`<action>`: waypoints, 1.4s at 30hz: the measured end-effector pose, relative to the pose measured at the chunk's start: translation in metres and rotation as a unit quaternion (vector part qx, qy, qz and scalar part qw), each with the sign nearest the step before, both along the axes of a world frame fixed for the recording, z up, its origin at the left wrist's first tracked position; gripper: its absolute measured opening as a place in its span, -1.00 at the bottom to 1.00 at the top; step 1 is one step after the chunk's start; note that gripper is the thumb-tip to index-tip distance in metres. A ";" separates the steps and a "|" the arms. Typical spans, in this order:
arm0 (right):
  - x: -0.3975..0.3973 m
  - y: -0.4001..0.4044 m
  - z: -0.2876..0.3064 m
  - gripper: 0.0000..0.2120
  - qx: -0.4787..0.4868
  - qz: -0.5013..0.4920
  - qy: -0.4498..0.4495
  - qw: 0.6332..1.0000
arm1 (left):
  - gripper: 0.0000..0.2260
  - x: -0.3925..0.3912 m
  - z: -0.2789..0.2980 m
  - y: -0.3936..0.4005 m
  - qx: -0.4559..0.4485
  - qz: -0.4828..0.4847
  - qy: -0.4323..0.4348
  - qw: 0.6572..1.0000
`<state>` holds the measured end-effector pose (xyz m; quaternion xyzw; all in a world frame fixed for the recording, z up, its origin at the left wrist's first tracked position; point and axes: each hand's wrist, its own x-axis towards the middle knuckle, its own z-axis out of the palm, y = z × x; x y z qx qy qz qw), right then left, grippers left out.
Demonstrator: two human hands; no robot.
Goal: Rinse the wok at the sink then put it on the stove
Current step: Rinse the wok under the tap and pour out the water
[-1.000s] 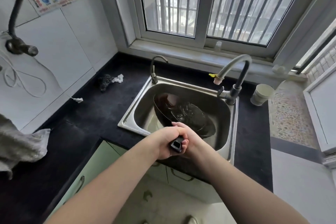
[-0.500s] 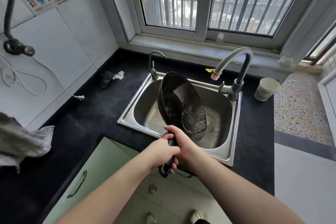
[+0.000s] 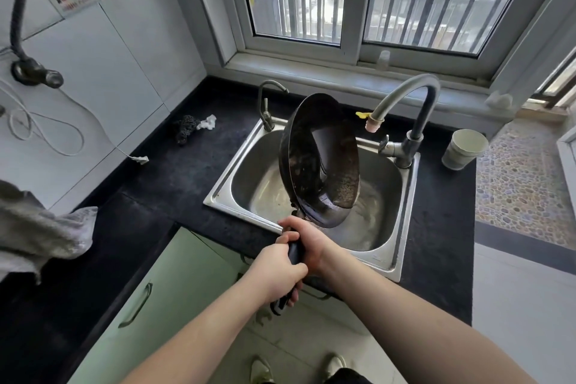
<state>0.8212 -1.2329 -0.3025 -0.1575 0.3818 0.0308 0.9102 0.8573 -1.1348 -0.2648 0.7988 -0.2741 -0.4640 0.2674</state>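
Note:
A dark, stained wok (image 3: 321, 162) hangs tilted almost on edge above the steel sink (image 3: 405, 218), its inside facing right. Both hands grip its black handle at the sink's near rim. My right hand (image 3: 307, 241) holds the handle close to the pan. My left hand (image 3: 279, 274) holds it lower, nearer the handle's end. Murky water lies in the sink basin under the wok. The large grey tap (image 3: 405, 109) arches over the sink at the right, with no water running from it. No stove shows in this view.
A small second tap (image 3: 268, 106) stands at the sink's back left corner. A pale cup (image 3: 464, 148) sits on the black counter right of the tap. A dark scrubber and white scrap (image 3: 193, 128) lie left of the sink. A grey cloth (image 3: 40, 227) hangs at far left.
The wok has risen out of the sink basin and tipped up onto its edge, and both hands have pulled back toward me along the handle.

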 end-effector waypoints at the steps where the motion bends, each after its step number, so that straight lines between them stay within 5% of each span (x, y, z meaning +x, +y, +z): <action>1: 0.001 0.000 0.000 -0.52 -0.005 0.002 -0.002 1.000 | -0.53 0.001 0.000 0.001 0.002 -0.002 -0.011 1.000; 6: 0.004 -0.002 0.001 -0.62 -0.020 0.015 0.006 1.000 | -0.95 0.004 -0.001 0.005 0.008 -0.029 -0.080 0.996; 15: 0.010 0.001 -0.001 -0.74 -0.086 0.014 0.066 0.994 | -0.80 0.012 -0.018 0.018 0.048 -0.118 -0.282 0.951; 20: 0.016 0.003 -0.004 -0.70 -0.119 -0.008 0.085 0.989 | -0.73 0.006 -0.024 0.016 0.051 -0.099 -0.322 0.940; 34: 0.024 0.009 -0.014 -0.76 -0.224 -0.058 0.126 0.965 | -0.70 -0.003 -0.029 0.014 0.037 -0.011 -0.302 0.953; 36: 0.026 0.010 -0.013 -0.75 -0.233 -0.061 0.119 0.963 | -0.74 -0.002 -0.028 0.013 0.060 0.017 -0.251 0.966; 39: 0.028 0.010 -0.010 -0.75 -0.238 -0.067 0.119 0.962 | -0.82 -0.001 -0.022 0.005 0.101 0.077 -0.052 0.991; 42: 0.030 0.008 -0.007 -0.79 -0.231 -0.065 0.111 0.964 | -0.82 0.003 -0.018 -0.002 0.085 0.036 -0.085 0.992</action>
